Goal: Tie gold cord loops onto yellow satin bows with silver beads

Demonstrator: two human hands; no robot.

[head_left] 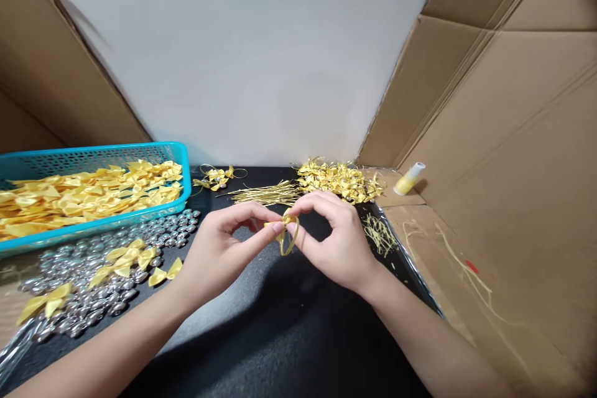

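Above the middle of the black table, my left hand (237,242) pinches a small yellow ribbon bow (280,227) between thumb and forefinger. My right hand (333,236) is closed in a pinch on a looped gold cord (293,237) at the same spot. The cord hangs as a ring just below the fingertips and meets the bow there. Fingertips cover most of the bow and the joint between the two. Behind the hands lies a bundle of straight gold cords (265,191).
A blue basket (188,174) of yellow bows stands at left. Silver beads (112,286) with several loose bows spread before it. Finished-looking bows with cord form a pile (340,179) at back right. Cord scraps (380,235), a thread spool (409,178) and cardboard walls (513,137) are at right.
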